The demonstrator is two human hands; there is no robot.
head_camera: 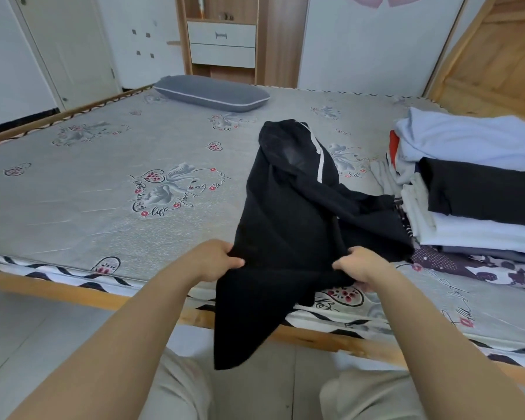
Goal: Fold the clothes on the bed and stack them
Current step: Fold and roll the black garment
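Observation:
A black garment (288, 213) with a white drawstring lies stretched across the bed (103, 207), its far end near the middle and its near part hanging over the front edge. My left hand (215, 260) grips the garment's left edge near the bed's front. My right hand (358, 263) grips its right edge at about the same height. A pile of clothes (473, 189), white, light blue, black and patterned, sits on the right side of the bed, touching the black garment's right side.
A grey pillow (212, 93) lies at the far side of the bed. The wooden bed frame (73, 294) runs along the front. A wooden cabinet with white drawers (222, 43) stands behind, a door (73, 47) at the far left.

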